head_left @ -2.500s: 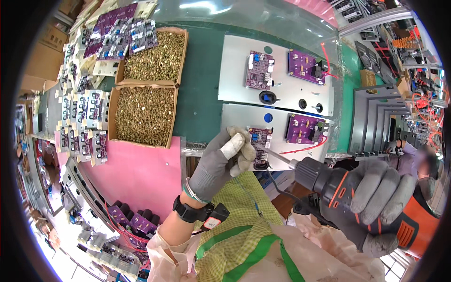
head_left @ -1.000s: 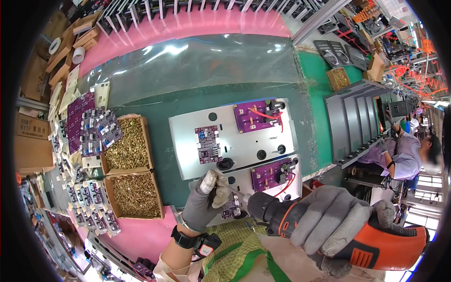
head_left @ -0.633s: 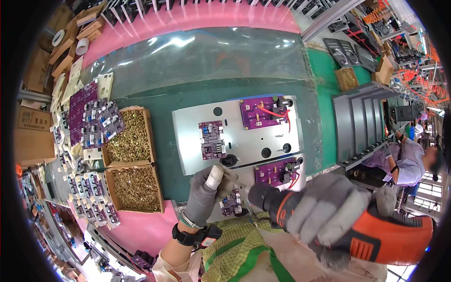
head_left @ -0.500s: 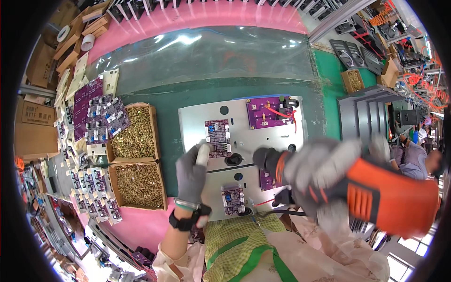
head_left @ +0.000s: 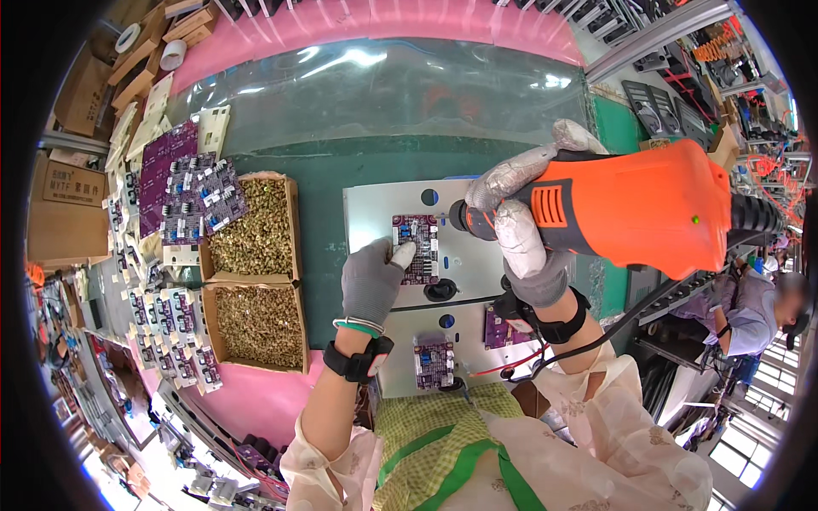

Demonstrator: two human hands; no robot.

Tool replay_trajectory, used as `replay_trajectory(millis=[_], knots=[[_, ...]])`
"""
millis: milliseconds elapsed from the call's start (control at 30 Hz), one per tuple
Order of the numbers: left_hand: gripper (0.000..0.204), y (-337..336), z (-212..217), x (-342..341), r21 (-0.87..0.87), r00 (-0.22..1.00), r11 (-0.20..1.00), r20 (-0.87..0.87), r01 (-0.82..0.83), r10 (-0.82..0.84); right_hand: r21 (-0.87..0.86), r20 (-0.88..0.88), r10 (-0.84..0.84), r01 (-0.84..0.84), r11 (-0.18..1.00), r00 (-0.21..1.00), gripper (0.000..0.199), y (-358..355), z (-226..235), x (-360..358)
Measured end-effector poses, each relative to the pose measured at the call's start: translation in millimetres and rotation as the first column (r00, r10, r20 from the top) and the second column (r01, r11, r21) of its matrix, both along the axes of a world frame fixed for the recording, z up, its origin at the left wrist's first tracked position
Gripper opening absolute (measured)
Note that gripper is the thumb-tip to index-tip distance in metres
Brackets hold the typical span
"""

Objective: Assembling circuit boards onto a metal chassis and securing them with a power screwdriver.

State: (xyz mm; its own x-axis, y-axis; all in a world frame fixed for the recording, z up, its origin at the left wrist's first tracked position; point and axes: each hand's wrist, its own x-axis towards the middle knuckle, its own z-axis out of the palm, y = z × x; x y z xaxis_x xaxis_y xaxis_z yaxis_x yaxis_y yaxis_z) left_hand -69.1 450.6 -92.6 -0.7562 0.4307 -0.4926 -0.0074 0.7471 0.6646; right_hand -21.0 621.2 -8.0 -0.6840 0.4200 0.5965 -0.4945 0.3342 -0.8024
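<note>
Left hand [head_left: 372,281], grey-gloved: fingers released, fingertips pressing left edge of small purple circuit board [head_left: 417,248] lying on upper grey metal plate [head_left: 375,213] at centre of green surface [head_left: 328,226]. Right hand [head_left: 521,247], gloved: fingers clenched around orange power screwdriver [head_left: 635,204], nose at board's right edge. Two cardboard trays of brass screws [head_left: 256,272] near surface's left edge.

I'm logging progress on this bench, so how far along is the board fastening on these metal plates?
Done: the near plate already carries two purple boards. In hand: the left hand steadies a purple board on the far plate, while the right hand holds the orange power screwdriver above it. Left: I can't tell which screws are in; two boxes of screws and loose boards wait beside.
</note>
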Motion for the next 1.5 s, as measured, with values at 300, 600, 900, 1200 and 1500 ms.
replay_trajectory(millis=[300, 600, 900, 1200, 1500], knots=[[0.035, -0.1, -4.4, 2.6, -0.013, 0.997, 1.000, -0.074, 0.010, -0.011, -0.009, 0.025, 0.023, -0.023, 1.000, 0.999, 0.064, -5.5, -2.9, -5.2], [0.036, -1.5, -9.4, 3.6, 0.023, 0.999, 0.999, -0.027, -0.036, 0.036, -0.023, 0.027, 0.045, -0.044, 0.999, 0.999, 0.061, -8.2, -2.4, -8.3], [0.036, -0.2, -7.5, 4.3, -0.059, 0.999, 0.998, -0.033, 0.004, -0.006, -0.009, 0.085, 0.103, -0.102, 0.995, 0.991, 0.058, -11.3, 3.0, -14.5], [0.038, -2.9, -14.5, 5.6, -0.013, 0.999, 1.000, -0.051, -0.017, 0.017, -0.199, 0.138, 0.066, -0.038, 0.979, 0.988, 0.014, -33.9, 9.2, -21.3], [0.032, -22.7, 17.2, 9.0, 0.296, 0.846, 0.823, 0.398, -0.485, 0.355, -0.204, -0.127, 0.246, -0.269, 0.941, 0.961, 0.054, -18.6, 60.4, 17.7]])
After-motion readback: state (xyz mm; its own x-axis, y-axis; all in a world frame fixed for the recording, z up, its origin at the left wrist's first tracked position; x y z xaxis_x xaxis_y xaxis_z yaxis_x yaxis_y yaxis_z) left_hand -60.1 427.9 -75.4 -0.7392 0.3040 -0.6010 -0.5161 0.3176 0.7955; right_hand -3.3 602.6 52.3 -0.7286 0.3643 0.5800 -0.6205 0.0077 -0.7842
